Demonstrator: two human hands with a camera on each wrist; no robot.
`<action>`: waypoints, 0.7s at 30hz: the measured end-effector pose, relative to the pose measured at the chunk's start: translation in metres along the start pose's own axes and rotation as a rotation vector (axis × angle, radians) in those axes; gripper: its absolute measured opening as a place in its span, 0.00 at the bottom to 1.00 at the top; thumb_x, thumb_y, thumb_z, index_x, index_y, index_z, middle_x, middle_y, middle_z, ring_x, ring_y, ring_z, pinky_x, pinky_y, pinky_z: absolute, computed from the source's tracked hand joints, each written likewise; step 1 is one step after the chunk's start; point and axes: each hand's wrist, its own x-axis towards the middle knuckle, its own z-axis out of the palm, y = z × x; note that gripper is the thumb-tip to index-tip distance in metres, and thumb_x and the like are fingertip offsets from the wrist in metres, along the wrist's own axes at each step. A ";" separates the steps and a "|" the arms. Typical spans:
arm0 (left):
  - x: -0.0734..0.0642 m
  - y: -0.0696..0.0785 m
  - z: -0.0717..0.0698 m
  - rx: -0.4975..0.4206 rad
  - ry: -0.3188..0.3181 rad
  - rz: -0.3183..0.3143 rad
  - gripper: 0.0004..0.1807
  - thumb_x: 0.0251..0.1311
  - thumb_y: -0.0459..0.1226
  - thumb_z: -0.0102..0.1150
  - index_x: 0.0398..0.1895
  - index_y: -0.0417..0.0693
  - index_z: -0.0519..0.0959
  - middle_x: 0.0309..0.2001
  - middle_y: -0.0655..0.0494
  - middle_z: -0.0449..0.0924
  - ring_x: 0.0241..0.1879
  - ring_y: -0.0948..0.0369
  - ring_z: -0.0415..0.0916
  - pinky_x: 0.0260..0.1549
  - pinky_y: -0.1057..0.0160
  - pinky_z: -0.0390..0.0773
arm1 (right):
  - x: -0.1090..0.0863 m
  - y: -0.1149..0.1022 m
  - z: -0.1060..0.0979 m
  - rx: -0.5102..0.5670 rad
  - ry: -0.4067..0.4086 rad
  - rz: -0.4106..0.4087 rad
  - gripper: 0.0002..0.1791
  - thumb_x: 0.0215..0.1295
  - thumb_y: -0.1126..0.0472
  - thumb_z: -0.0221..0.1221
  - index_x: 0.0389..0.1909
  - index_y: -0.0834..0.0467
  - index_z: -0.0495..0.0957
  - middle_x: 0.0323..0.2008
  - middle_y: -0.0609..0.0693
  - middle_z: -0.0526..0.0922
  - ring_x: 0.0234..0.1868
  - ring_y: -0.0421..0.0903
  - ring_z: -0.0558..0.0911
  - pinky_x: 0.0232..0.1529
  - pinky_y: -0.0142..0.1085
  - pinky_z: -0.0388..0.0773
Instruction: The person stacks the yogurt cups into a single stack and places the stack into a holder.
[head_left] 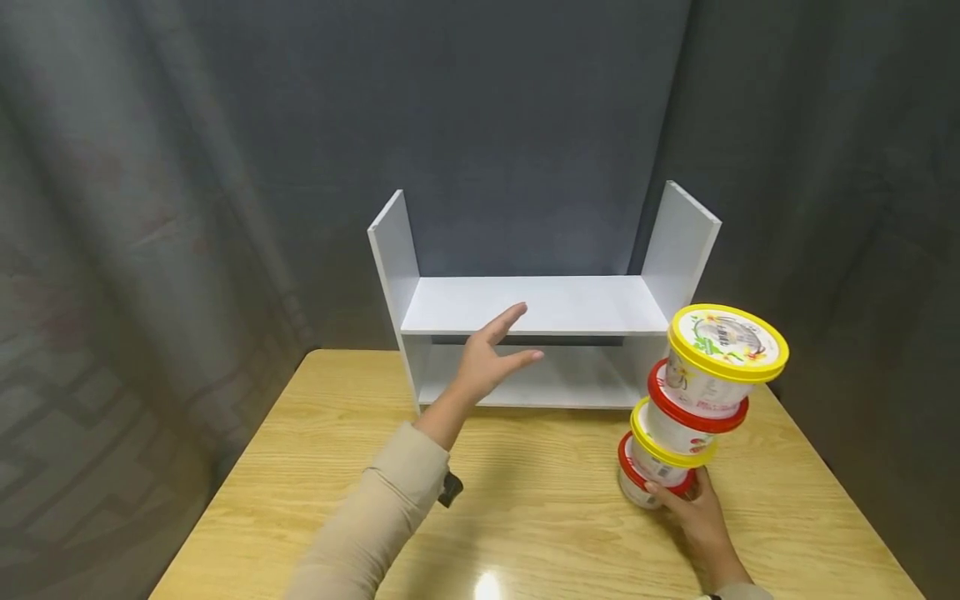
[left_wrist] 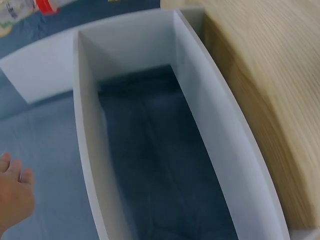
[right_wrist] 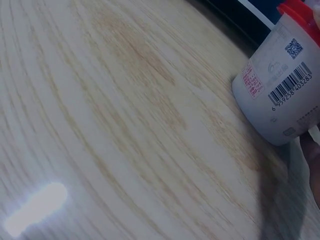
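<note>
Several lidded tubs with printed white sides stand in a leaning stack at the right of the head view, their red and yellow lids alternating. On top is a yellow-lidded tub [head_left: 726, 343]. My right hand [head_left: 703, 523] grips the bottom red-lidded tub [head_left: 637, 487], thumb at the lid's near side and fingers around the right. The right wrist view shows a barcode on this tub [right_wrist: 280, 82]. My left hand [head_left: 486, 358] is raised in front of the white shelf [head_left: 532, 304], thumb and fingers spread apart, holding nothing. In the left wrist view, that hand [left_wrist: 15, 192] shows only partly.
The two-level white shelf stands at the back of the wooden table [head_left: 525, 500], with upright side panels [head_left: 682, 242]. Grey curtains [head_left: 525, 125] hang behind and at both sides. A small black object [head_left: 450, 489] shows beside the left sleeve.
</note>
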 end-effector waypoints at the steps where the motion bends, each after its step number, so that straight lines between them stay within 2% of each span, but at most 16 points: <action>1: -0.002 -0.002 -0.005 0.002 0.016 -0.006 0.36 0.45 0.40 0.64 0.60 0.51 0.61 0.60 0.61 0.59 0.59 0.68 0.54 0.56 0.65 0.55 | 0.000 0.001 0.000 -0.001 0.000 -0.002 0.35 0.49 0.67 0.61 0.56 0.47 0.56 0.44 0.41 0.67 0.43 0.31 0.68 0.39 0.20 0.68; 7: -0.012 -0.010 -0.036 0.020 0.122 -0.097 0.35 0.45 0.40 0.63 0.59 0.49 0.63 0.58 0.60 0.62 0.58 0.64 0.57 0.56 0.65 0.56 | 0.000 0.001 0.001 -0.010 0.007 0.014 0.35 0.49 0.67 0.61 0.56 0.47 0.55 0.45 0.43 0.65 0.44 0.32 0.67 0.40 0.19 0.67; 11: -0.022 -0.002 -0.053 0.011 0.177 -0.165 0.35 0.47 0.37 0.62 0.60 0.45 0.61 0.59 0.55 0.62 0.59 0.61 0.56 0.57 0.63 0.55 | -0.001 -0.001 0.001 -0.035 0.006 0.025 0.37 0.49 0.66 0.61 0.58 0.47 0.54 0.46 0.44 0.64 0.44 0.32 0.66 0.39 0.19 0.66; 15: -0.029 0.004 -0.067 -0.001 0.224 -0.187 0.35 0.48 0.34 0.61 0.61 0.43 0.59 0.59 0.51 0.61 0.59 0.59 0.55 0.57 0.61 0.56 | 0.000 -0.002 0.001 -0.030 -0.003 0.003 0.37 0.49 0.67 0.61 0.58 0.49 0.54 0.47 0.44 0.64 0.45 0.32 0.66 0.40 0.19 0.66; 21: -0.036 -0.002 -0.086 0.011 0.305 -0.213 0.35 0.48 0.35 0.60 0.61 0.43 0.59 0.59 0.51 0.61 0.59 0.57 0.56 0.56 0.58 0.57 | 0.000 0.001 -0.001 -0.019 0.001 0.002 0.36 0.49 0.68 0.61 0.58 0.49 0.56 0.45 0.43 0.65 0.43 0.32 0.67 0.39 0.20 0.68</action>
